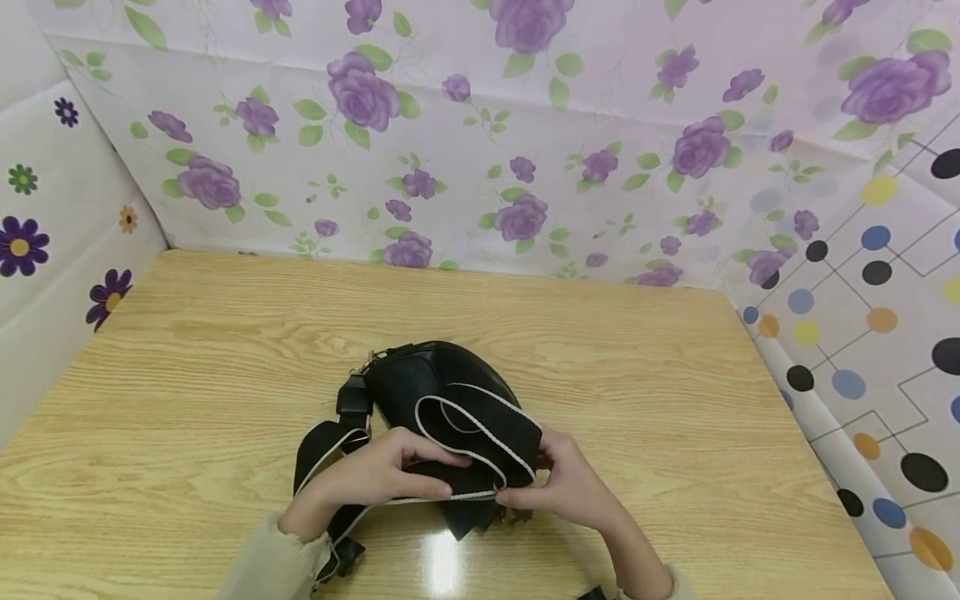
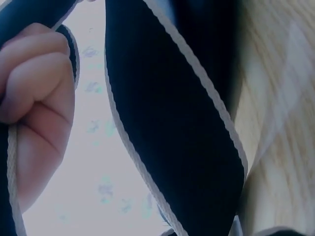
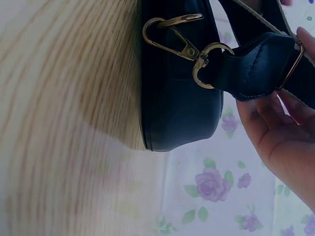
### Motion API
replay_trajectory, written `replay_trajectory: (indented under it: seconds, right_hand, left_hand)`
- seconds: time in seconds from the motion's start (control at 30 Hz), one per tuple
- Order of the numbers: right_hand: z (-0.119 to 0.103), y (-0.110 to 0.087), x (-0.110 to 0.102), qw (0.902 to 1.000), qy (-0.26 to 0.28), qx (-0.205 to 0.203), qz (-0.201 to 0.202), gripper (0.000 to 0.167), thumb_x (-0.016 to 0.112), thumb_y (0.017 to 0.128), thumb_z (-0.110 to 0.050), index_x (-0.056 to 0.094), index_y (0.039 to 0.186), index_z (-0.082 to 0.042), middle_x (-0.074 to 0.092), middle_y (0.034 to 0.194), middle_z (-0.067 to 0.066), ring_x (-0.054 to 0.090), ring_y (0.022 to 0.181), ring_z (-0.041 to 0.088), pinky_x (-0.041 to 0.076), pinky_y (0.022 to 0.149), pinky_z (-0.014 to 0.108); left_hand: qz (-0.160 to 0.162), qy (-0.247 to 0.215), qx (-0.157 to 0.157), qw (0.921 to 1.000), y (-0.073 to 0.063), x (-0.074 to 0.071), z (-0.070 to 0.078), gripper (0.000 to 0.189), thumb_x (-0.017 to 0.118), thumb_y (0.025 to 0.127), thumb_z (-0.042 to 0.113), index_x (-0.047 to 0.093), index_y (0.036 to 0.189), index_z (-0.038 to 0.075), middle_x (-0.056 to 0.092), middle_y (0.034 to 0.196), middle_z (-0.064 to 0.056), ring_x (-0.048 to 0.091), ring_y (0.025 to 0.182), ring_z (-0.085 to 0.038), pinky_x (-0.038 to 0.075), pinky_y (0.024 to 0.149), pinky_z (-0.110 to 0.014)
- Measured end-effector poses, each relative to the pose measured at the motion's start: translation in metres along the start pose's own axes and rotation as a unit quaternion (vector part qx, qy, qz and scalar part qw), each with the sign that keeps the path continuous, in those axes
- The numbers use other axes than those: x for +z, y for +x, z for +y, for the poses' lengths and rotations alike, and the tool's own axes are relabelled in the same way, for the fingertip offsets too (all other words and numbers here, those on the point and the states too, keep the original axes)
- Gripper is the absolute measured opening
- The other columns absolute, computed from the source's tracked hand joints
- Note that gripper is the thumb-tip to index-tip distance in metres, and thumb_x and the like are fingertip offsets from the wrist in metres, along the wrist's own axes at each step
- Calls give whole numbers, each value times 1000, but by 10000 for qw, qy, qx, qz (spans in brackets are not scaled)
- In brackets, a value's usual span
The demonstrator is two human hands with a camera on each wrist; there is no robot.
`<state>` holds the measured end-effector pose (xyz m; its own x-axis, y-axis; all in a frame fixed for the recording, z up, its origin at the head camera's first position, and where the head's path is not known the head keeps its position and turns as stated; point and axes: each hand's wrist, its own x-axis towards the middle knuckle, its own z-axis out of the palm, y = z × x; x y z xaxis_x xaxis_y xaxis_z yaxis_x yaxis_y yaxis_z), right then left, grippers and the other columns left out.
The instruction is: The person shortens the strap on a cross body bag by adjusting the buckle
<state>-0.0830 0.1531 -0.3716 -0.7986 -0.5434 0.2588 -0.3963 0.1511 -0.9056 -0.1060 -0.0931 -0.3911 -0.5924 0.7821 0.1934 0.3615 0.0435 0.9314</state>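
A black leather bag [image 1: 405,383] lies on the wooden table, with its wide black strap [image 1: 517,425], edged in white cord, folded in loops over it. From the left, my left hand [image 1: 382,471] grips a stretch of the strap between thumb and fingers; curled fingers [image 2: 42,93] show against it in the left wrist view. My right hand [image 1: 562,483] pinches the folded strap at its right end. In the right wrist view, a gold clasp [image 3: 189,51] joins the bag to a leather strap tab [image 3: 256,66], with the right fingers just below the tab.
The wooden table [image 1: 225,333] spreads around the bag. Behind it hangs a cloth [image 1: 450,167] with purple flowers, and a dotted cloth [image 1: 862,375] hangs at the right. A loose strap part [image 1: 348,554] lies near the left sleeve.
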Motion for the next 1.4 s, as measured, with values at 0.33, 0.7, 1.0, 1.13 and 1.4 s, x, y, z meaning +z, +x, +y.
replay_trajectory:
  seconds: [0.33,0.7,1.0,1.13,1.4]
  right_hand:
    - [-3,-1,-2,9998,-49,-191,-46,37,73,65,6,58,99,2,59,89,5,55,76,8,50,60,31]
    - [-3,-2,-4,9999,-86,-109,-23,38,74,65,5,59,100,1,59,91,4,55,78,8,50,62,31]
    - [-1,-3,-5,9999,-132,-64,44,39,74,64,6,58,100,2,59,90,9,55,77,9,50,61,30]
    - [-1,-3,-5,9999,-118,-99,25,39,74,64,5,58,100,2,59,90,9,55,77,9,50,61,30]
    - [0,-3,-5,9999,-110,-122,-5,39,74,64,6,58,100,1,59,89,10,56,77,9,50,62,30]
  left_hand:
    - [-109,49,-252,9996,-6,-5,2,38,65,82,18,59,112,-5,61,109,-11,53,98,-8,45,78,-23]
    - [-79,98,-502,9987,-16,-13,1,39,66,81,23,60,114,1,66,95,-3,43,57,0,40,57,-18]
    - [-146,-16,-179,9997,-24,-20,0,40,64,82,17,58,116,-3,58,62,3,26,45,0,39,52,-18]
    - [-170,43,-97,9998,-25,-22,1,39,64,82,17,57,116,-3,59,65,3,29,49,1,40,54,-19]
    - [-189,23,-60,9998,-28,-24,1,40,64,82,17,57,116,-4,67,86,-2,40,57,1,42,57,-20]
